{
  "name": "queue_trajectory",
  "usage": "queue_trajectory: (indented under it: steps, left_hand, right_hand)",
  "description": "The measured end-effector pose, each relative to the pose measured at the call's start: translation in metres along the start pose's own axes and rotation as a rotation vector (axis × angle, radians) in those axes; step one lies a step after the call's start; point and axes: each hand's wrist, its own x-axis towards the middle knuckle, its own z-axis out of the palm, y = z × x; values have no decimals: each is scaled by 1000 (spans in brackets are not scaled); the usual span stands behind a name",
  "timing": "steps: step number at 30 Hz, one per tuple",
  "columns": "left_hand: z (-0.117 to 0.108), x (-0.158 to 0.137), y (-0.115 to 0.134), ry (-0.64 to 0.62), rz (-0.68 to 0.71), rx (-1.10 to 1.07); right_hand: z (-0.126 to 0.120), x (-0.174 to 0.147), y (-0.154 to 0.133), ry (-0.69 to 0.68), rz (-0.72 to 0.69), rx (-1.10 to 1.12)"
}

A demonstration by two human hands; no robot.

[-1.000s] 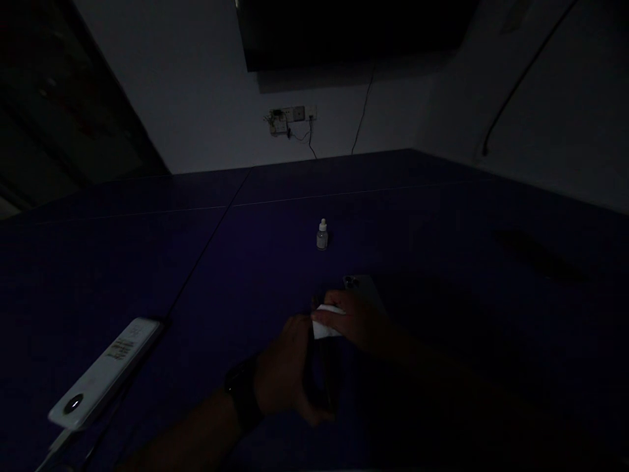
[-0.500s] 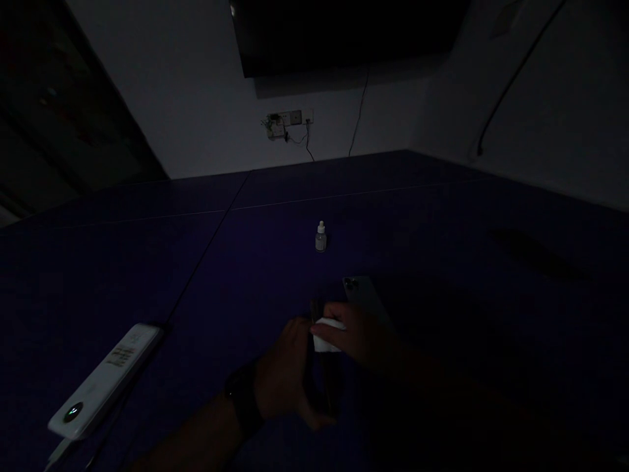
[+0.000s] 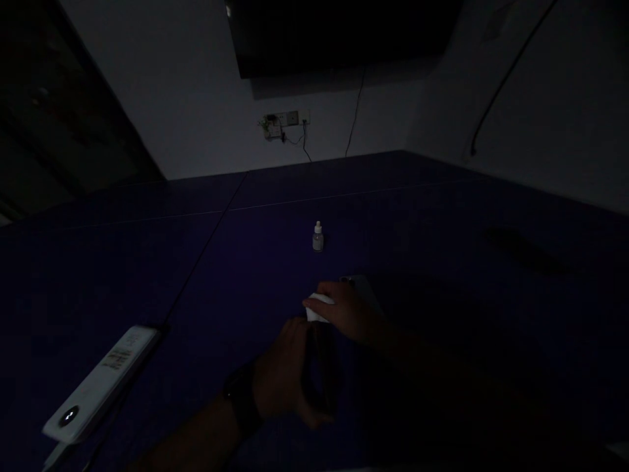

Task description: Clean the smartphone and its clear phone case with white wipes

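Note:
My left hand, with a dark watch on its wrist, grips a dark, thin, flat object by its ends, fingers at the far end and thumb at the near end. Its kind is lost in the dim light. My right hand pinches a white folded wipe or tissue at the far end of that object. Partly hidden behind my right hand lies a phone, its camera lenses facing up. Beyond both hands a small dropper bottle with a white cap stands upright.
On the left of the blue-purple table lies a long white power strip or charger-like device with a lit round display and a cable. A dark flat shape lies at the right. Wall sockets and a dark screen are at the back.
My right hand and the white wipe have slid away from me, along the dark object to its far end. My left hand stays almost still, keeping its grip.

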Motion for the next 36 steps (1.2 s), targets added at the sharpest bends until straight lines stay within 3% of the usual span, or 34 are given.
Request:
queue_trajectory:
  steps: [8,14,19,23,29,36]
  left_hand:
    - [0,-4,3,21,-18,-34]
    - [-3,-1,5,6,-17,-31]
    - [-3,-1,5,10,-16,-39]
    - [-1,-3,2,18,-13,-26]
    - [1,-3,0,28,17,-38]
    - [-3,-1,2,3,-2,-19]
  right_hand:
    - [-1,-37,3,-169,41,77]
    - [-5,-3,5,-45,9,-24]
    - [-8,10,-3,-31,12,-39]
    - [-6,-8,-1,-85,-25,-100]
    - [-5,-36,5,-219,-25,-9]
    - [-10,0,-2,-43,1,-95]
